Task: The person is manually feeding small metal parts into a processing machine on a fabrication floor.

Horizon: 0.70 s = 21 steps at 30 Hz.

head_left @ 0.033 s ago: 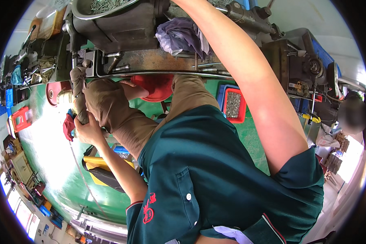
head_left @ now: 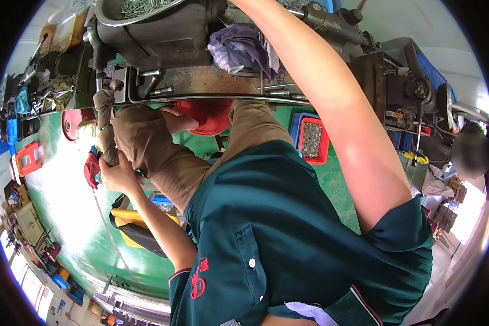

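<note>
My left hand (head_left: 117, 173) is closed around the lower end of a cloth-wrapped lever handle (head_left: 104, 117) that hangs from the left front of a grey metal machine (head_left: 163, 38). A red rag (head_left: 91, 168) sits just left of that hand. My right arm reaches up across the machine and leaves the picture at the top edge, so my right hand is out of sight. My knees in tan trousers press against the machine's front rail (head_left: 212, 87). A purple-grey rag (head_left: 244, 49) lies on the machine beside my right arm.
A tray of screws (head_left: 138, 8) tops the machine. A red round stool (head_left: 206, 115) stands under it. A red bin of small metal parts (head_left: 312, 141) sits on the green floor, a yellow object (head_left: 130, 220) lower left. Another person (head_left: 470, 155) is at the right.
</note>
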Each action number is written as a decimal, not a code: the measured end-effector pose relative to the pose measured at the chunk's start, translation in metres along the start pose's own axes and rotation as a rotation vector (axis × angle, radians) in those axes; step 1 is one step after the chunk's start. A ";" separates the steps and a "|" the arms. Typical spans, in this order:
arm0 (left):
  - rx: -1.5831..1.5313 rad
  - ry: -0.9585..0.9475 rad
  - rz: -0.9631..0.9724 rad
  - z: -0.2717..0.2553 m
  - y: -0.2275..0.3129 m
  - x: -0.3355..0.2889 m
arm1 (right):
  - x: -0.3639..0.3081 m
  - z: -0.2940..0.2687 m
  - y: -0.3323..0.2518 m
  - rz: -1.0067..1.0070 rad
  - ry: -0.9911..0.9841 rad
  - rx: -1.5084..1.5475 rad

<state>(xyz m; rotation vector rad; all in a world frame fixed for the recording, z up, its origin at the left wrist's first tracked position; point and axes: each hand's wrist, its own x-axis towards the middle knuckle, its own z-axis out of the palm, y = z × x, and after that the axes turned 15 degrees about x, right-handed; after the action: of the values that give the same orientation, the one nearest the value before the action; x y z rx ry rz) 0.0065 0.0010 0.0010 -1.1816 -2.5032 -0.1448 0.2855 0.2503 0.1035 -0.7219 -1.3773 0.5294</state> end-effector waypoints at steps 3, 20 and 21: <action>0.003 0.002 0.002 -0.001 0.000 0.000 | -0.002 0.001 -0.004 0.029 0.026 0.059; 0.003 0.005 -0.003 0.001 -0.003 0.002 | 0.001 0.002 0.003 0.024 0.024 0.042; 0.004 0.008 -0.001 0.003 -0.003 0.002 | 0.001 0.002 0.004 0.028 0.022 0.041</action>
<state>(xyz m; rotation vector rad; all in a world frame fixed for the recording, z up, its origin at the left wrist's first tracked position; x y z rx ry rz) 0.0021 0.0018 -0.0008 -1.1767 -2.4962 -0.1444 0.2841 0.2544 0.1014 -0.7121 -1.3339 0.5685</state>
